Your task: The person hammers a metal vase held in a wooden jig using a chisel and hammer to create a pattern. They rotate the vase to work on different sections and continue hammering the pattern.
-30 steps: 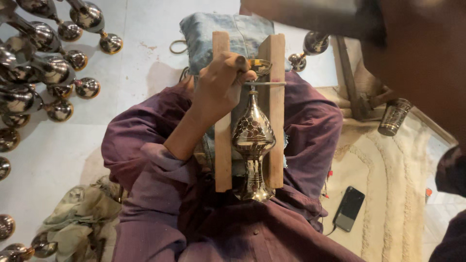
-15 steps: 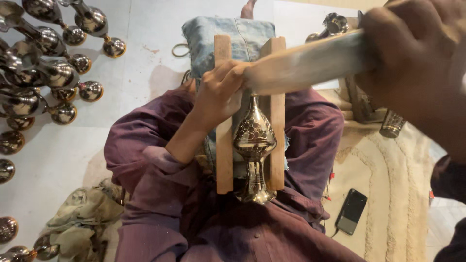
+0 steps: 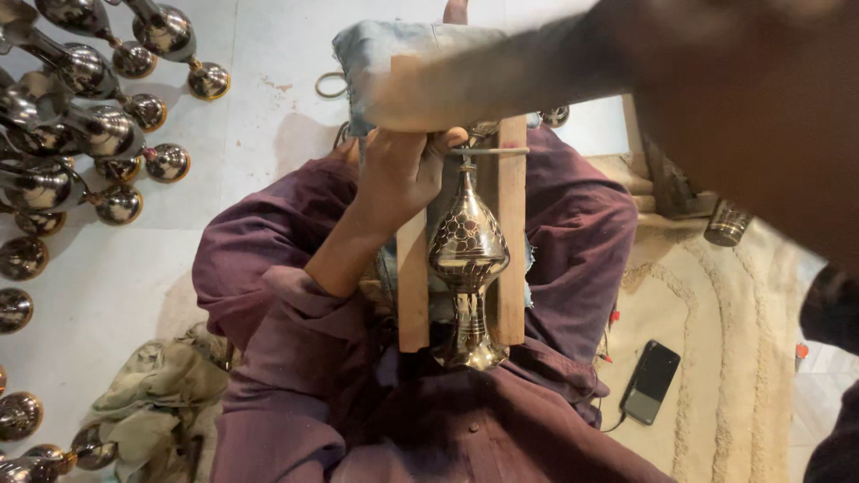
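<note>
Nearest to you, your right hand [image 3: 743, 116] fills the upper right of the view, blurred and dark; it is closed round the handle of a pale wooden mallet [image 3: 465, 85] that stretches leftward across the top of the work; the blur hides exactly how the fingers lie on it. Below that, across your lap in purple cloth, two upright wooden slats [image 3: 512, 233] form a frame; between them lies an engraved brass vase [image 3: 468, 259], its foot toward you and its narrow neck pointing away, the neck passing under a thin crossbar at the frame's far end. Your left hand [image 3: 403, 174] sits at the top of the left slat, fingers curled shut beside the vase's neck; what it grips there is too hidden to tell. No container in view holds anything you can see. To your right a dark phone [image 3: 650, 382] lies on a cream rug [image 3: 716, 358], well apart from the frame; a small metal cup [image 3: 727, 224] stands near the rug's far edge. To your left a crumpled olive cloth [image 3: 152, 402] lies on the white floor [image 3: 259, 116]; beyond it many polished brass vases [image 3: 107, 134] crowd the left edge, leaving bare floor between them and your knee. A folded blue-grey cloth [image 3: 376, 49] pads the frame's far end.
</note>
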Motion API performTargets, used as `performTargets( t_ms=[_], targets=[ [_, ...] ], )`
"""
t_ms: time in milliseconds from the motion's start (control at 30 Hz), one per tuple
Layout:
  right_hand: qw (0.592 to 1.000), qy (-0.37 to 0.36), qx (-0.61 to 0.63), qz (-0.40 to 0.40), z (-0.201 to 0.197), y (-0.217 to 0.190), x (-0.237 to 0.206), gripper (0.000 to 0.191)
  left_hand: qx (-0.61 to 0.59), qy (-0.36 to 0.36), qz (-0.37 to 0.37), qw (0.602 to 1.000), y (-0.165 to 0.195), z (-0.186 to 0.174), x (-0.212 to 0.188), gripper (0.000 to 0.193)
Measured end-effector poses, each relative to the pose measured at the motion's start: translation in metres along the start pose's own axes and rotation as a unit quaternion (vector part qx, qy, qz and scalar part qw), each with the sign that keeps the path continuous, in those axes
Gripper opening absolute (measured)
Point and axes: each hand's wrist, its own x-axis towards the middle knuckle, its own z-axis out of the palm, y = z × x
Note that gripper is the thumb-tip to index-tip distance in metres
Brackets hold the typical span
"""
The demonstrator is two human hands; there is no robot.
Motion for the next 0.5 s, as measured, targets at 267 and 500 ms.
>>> performTargets(
  t_ms=[267, 500],
  targets=[
    [0.994, 0.030, -0.089, -0.061, -0.007, -0.014, 0.010, 0.019, -0.045, -0.008, -0.078, 0.996, -0.001, -0.001, -0.001, 0.018],
    [0.990, 0.030, -0.113, -0.077, -0.028, -0.025, 0.024, 0.019, -0.031, 0.001, -0.088, 0.996, 0.003, -0.004, 0.000, 0.021]
  ],
)
